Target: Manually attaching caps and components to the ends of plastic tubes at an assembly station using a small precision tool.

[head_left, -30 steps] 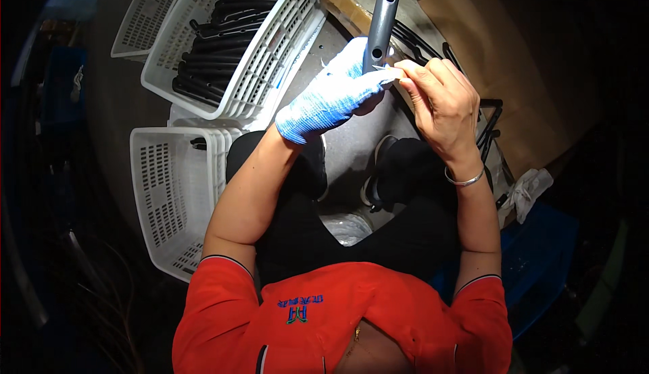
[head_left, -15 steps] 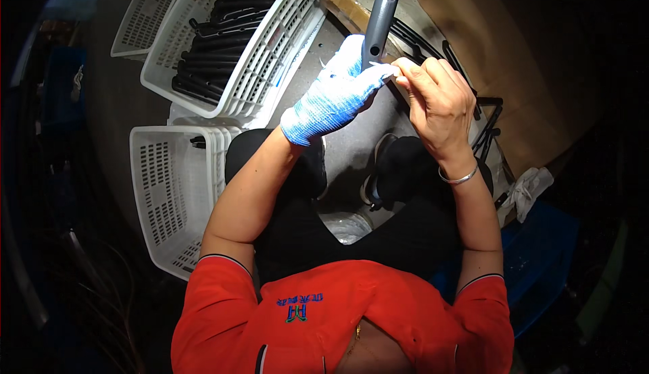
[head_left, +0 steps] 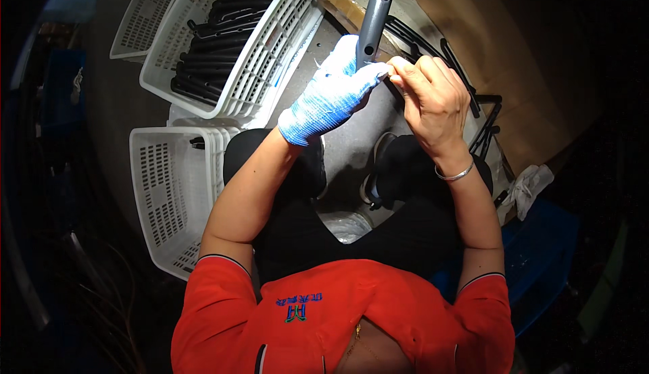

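A dark grey tube (head_left: 376, 14) with round holes along its side rises from my left hand (head_left: 326, 97) toward the top edge. My left hand wears a blue and white knitted glove and is closed round the tube's lower end. Bare, with a silver bangle on the wrist, my right hand (head_left: 436, 104) meets the tip of the gloved thumb. Its thumb and forefinger are pinched together there. Whatever lies between those fingertips is too small to make out.
To the left stands a white plastic crate (head_left: 253, 56) full of black tubes, with stacked white crates (head_left: 162, 191) nearer me. Black bent parts (head_left: 488, 120) lie at the right beside a brown cardboard sheet (head_left: 514, 70). A crumpled white cloth (head_left: 531, 183) and a blue bin (head_left: 541, 252) are nearer.
Both hands and the tube have shifted slightly left together. The grip on the tube and the pinch at the gloved thumb stay the same.
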Demonstrator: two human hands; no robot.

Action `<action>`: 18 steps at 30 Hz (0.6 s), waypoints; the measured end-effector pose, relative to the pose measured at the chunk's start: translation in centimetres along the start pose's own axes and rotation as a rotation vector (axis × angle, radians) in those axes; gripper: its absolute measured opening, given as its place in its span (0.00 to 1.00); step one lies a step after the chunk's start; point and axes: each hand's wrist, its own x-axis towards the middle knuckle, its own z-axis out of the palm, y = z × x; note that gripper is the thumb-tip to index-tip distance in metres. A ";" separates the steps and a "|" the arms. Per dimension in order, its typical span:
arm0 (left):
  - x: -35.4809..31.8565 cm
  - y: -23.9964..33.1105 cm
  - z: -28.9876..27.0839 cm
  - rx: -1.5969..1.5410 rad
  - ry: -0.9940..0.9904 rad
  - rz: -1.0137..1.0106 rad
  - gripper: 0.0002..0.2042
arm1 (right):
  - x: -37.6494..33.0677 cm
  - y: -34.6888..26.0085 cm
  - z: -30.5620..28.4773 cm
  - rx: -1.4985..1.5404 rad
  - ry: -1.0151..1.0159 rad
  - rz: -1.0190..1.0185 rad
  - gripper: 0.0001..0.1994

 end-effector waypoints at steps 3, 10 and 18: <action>0.1 -0.7 0.3 0.158 0.039 0.076 0.19 | 0.0 -0.1 0.1 0.001 0.009 0.011 0.08; 0.2 -1.1 0.3 0.191 0.077 0.216 0.16 | 0.1 0.4 0.4 0.004 0.035 0.009 0.09; 0.2 0.9 1.3 -1.168 -0.183 -0.246 0.19 | 0.4 2.6 1.6 0.926 0.011 0.608 0.18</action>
